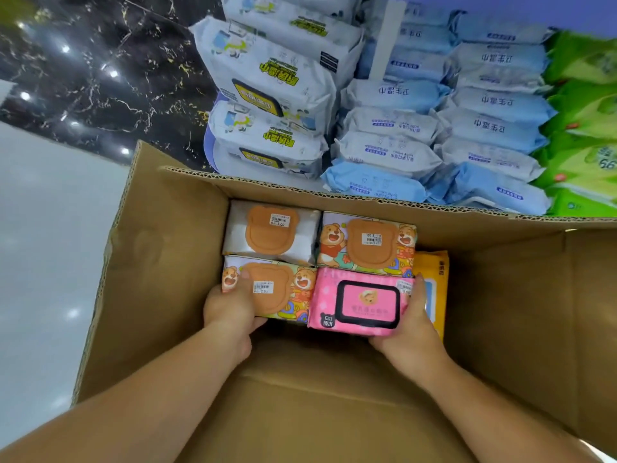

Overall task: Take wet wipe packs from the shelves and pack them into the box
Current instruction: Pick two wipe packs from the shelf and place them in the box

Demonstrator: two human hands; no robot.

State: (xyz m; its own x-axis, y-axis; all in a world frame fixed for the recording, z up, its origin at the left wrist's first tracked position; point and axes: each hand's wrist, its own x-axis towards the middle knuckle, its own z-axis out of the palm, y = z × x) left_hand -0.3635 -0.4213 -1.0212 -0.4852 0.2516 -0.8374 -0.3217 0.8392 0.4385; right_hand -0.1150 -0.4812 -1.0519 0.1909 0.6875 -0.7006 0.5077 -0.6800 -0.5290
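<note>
Currently both hands work inside the cardboard box (pixel 160 262), lower centre of the frame. The left hand (pixel 230 309) grips the bear-print pack (pixel 277 289), thumb on top and fingers curled beneath; the right hand (pixel 410 325) grips the pink pack (pixel 359 302) likewise. Both packs sit lid-up, edge to edge, against the rear row of packs (pixel 367 243), presumably to form a flat, gap-free layer. Shelf stock (pixel 394 152) fills the upper right. Dark veined marble (pixel 100 78) occupies the upper left, with pale glossy floor (pixel 50 228) below it.

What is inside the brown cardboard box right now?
Visible: a white orange-lidded pack, a far bear-print pack, a near bear-print pack, a pink black-lidded pack, a yellow pack on edge. Anything beneath them is covered.
</note>
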